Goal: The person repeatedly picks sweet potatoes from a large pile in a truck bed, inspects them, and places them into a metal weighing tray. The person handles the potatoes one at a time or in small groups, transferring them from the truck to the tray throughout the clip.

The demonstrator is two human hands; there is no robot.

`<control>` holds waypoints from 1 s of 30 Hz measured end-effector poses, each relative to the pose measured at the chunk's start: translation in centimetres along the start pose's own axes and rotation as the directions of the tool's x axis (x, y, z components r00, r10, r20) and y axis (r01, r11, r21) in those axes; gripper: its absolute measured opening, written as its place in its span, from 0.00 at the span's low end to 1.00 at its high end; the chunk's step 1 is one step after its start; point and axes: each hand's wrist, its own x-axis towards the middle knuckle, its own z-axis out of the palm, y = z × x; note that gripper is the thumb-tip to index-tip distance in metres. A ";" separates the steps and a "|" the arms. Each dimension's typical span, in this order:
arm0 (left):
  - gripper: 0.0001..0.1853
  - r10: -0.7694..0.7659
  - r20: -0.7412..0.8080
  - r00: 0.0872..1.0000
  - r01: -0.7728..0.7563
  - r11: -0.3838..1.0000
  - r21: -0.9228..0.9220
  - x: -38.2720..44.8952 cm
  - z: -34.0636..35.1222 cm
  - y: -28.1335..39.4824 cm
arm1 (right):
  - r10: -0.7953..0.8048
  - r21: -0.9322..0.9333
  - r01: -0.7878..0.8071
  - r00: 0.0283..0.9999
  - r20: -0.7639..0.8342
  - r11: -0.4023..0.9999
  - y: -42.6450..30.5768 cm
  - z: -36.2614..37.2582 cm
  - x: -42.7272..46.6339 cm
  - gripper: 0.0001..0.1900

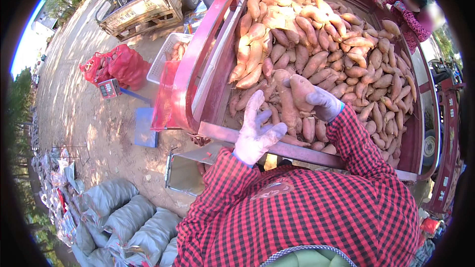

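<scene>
My right hand (326, 103), in a pale work glove, grips a sweet potato (301, 89) above the load, its thumb across the near side. A longer sweet potato (287, 105) is right beside it; whether my fingers touch that one too, I cannot tell. My left hand (256, 129), also gloved, is empty with its fingers spread, above the purple-red metal rail (219, 132) of the cargo bed. Beyond both hands lies a large heap of sweet potatoes (334, 55), filling much of the bed, sunlit at the far left.
Left of the bed are a white plastic crate (157, 65), red mesh sacks (126, 66) and a platform scale (145, 126). An open bag on a metal frame (183, 174) stands below the rail. Full grey sacks (130, 215) lie lower left. A person (406, 15) stands across the bed.
</scene>
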 end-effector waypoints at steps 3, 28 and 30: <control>0.61 0.096 -0.017 0.995 -0.097 0.982 -0.164 1.8 1.7 -1.8 | -0.304 -0.800 0.337 0.931 0.203 0.497 -0.7 5.2 1.1 0.44; 0.44 0.020 -0.705 0.709 -0.626 0.478 -0.616 -24.6 -21.8 -20.7 | -0.029 -0.901 -0.007 0.999 -0.022 0.434 7.6 9.5 1.5 0.23; 0.43 -0.017 -0.732 0.681 -0.636 0.482 -0.603 -24.0 -22.9 -21.2 | -0.021 -0.903 -0.034 0.999 -0.047 0.429 7.7 9.3 1.5 0.24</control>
